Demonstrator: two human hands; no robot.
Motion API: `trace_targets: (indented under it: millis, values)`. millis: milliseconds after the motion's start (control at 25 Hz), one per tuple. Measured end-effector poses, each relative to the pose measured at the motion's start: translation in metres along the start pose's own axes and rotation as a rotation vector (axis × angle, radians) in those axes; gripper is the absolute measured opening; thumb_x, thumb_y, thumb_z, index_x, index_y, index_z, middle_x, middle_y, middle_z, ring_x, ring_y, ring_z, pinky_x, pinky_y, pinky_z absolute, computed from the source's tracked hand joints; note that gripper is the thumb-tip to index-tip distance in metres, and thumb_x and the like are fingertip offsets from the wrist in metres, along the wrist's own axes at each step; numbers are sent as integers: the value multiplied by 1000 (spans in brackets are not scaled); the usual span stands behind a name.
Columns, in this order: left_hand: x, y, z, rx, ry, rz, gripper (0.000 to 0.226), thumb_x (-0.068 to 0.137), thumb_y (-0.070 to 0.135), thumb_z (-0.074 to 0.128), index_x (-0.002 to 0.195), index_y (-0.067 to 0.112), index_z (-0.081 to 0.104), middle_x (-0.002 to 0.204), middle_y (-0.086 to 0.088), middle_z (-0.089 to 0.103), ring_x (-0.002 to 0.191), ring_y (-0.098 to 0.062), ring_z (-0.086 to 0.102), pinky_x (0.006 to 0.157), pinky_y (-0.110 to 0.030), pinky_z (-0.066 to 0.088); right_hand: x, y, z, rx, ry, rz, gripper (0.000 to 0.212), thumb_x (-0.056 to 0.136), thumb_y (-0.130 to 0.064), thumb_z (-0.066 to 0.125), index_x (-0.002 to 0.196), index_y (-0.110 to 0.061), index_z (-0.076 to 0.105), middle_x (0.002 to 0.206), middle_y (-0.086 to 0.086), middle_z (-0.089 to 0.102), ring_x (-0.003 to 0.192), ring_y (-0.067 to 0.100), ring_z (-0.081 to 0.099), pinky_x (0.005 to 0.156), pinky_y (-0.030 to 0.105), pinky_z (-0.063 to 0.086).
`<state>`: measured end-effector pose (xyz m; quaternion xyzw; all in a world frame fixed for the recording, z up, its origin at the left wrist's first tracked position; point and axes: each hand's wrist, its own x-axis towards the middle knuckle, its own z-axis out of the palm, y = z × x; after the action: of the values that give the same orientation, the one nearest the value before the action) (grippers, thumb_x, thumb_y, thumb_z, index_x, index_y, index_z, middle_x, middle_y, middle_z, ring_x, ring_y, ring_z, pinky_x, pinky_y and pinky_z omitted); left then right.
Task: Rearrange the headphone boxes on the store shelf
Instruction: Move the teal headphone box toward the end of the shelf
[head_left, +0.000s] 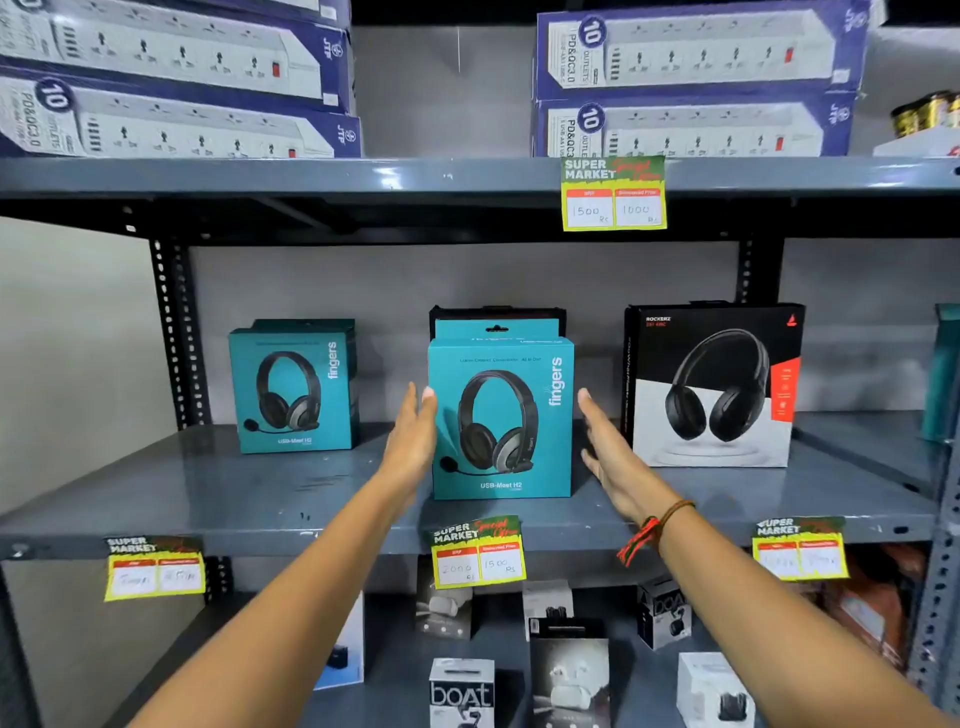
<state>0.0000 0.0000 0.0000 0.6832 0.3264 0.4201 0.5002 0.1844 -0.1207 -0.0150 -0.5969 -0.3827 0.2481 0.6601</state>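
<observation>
At centre frame, the middle shelf (156, 499) is carrying three groups of headphone boxes, and both hands are flanking the front teal box (501, 418), which is standing upright near the shelf's front edge.

Going left to right: the left teal box (293, 389) is standing with another teal one behind it, well apart from the rest. The left hand (413, 441) is lying flat and open, fingers straight, against or just beside the front teal box's left side; contact is hard to confirm. The right hand (610, 452) is likewise spread open just beside the right side, gripping nothing. At right, the black box (714, 384) is standing near that hand.

Risk, as a judgement: a flat-palmed squeeze may be slipping on smooth card, dropping the box onto the earbud boxes (462, 691) at lower frame; pushing back could be toppling the boxes stacked behind it, and the right wrist could be nudging the black box.

Grey painted metal racking is running across a grey wall, with price tags (478, 553) clipped along the edges.
</observation>
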Motion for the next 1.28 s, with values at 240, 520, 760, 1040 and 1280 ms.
trace_targets:
  millis: [240,520,760,1040,1280]
  values:
    - [-6,-1,11,-103,14,-34,62,104,66,21,151,36,51,159,-5,53,147,-28,46,121,-42,35,-4,6,5,-33,-57,-72,51,100,-62,33,147,-43,37,144,-14,52,122,1,49,114,34,27]
    - [-34,71,-2,165,229,180,73,81,81,3,94,38,60,115,-5,73,121,-35,59,113,-59,41,-37,-69,-19,-104,67,-282,33,101,-57,30,98,-45,61,94,-29,64,93,-10,62,82,24,49]
    - [-36,75,-9,166,280,199,58,102,66,7,94,29,51,102,-6,68,92,-25,57,102,-50,41,-50,-86,-12,-196,90,-351,47,72,-80,33,88,-47,62,96,-23,66,95,1,65,78,28,54]
    - [-19,28,-91,65,429,119,70,104,66,12,130,32,68,134,-8,68,133,-38,53,118,-56,33,-13,-56,84,-254,-65,-379,58,80,-88,35,121,-60,63,126,-28,64,129,8,57,113,44,44]
    - [33,-18,-179,-36,412,43,78,94,80,16,149,40,54,154,-7,57,143,-34,49,123,-56,33,34,-34,196,-210,-308,-262,75,72,-91,41,137,-53,53,141,-29,54,137,4,47,121,43,32]
